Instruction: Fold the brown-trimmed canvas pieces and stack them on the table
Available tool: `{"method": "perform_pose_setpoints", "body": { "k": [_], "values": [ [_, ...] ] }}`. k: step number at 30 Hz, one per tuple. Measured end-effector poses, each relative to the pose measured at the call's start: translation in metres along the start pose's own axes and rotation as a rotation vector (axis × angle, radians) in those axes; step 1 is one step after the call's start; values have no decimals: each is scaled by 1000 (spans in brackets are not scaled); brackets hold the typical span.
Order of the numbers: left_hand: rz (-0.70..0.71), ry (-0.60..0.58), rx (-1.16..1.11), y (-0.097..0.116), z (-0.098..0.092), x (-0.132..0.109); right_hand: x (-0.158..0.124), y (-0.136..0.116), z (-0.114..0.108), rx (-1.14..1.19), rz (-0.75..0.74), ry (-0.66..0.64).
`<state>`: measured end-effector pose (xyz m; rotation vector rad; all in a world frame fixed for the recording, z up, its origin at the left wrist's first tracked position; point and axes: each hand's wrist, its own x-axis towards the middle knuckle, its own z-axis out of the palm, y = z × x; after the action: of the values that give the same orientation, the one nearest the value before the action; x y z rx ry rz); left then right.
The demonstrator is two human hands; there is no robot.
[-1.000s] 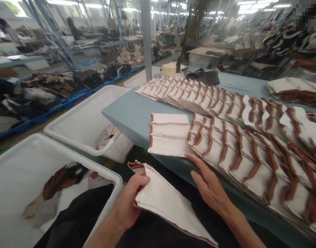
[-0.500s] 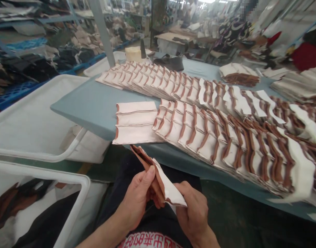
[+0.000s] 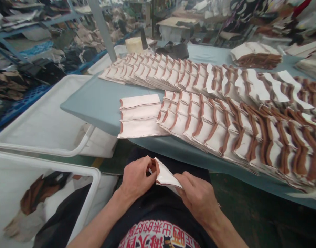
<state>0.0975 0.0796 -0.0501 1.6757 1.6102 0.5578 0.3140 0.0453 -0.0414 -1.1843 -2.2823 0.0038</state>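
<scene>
Over my lap, my left hand [image 3: 136, 177] and my right hand [image 3: 198, 196] both pinch a folded cream fabric piece with brown trim [image 3: 164, 175]. Each hand is closed on one end of it. Just ahead, on the grey-blue table [image 3: 96, 103], lie three flat cream pieces [image 3: 138, 116] near the front edge. To their right, two long overlapping rows of cream and brown pieces [image 3: 220, 127] run across the table.
Two white bins stand to my left: the nearer bin [image 3: 91, 172] holds brown, cream and dark cloth, the farther bin [image 3: 44, 124] sits beside the table's corner. More fabric stacks [image 3: 254, 55] lie at the table's far side. Shelves of cloth fill the background.
My right hand left the table edge and joined the left on the fabric piece. The piece has gone from spread flat to folded small between both hands, lower over my lap.
</scene>
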Motion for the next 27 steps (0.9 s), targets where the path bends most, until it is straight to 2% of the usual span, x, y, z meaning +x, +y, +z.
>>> {"method": "perform_pose_setpoints", "body": {
  "k": [6,9,13,16,19,21,24,27],
  "values": [
    [371,-118,-144,32,-26,5,32,17,-24,-73,-57,27],
    [452,-167,-296,51,-40,5,43,26,-42,-74,-60,15],
    [294,-292,-528,65,-42,5,42,22,-59,1,-33,-52],
    [202,-366,-631,64,-35,4,32,9,-60,212,173,-154],
    [186,-423,-588,61,-29,-1,23,-7,-53,590,503,-261],
    [173,-439,-528,59,-29,-6,22,-14,-47,858,653,-304],
    [148,-438,-438,58,-32,-13,22,-18,-37,1132,772,-342],
    [135,-430,-406,60,-35,-18,23,-15,-30,1287,805,-386]
  ]
}}
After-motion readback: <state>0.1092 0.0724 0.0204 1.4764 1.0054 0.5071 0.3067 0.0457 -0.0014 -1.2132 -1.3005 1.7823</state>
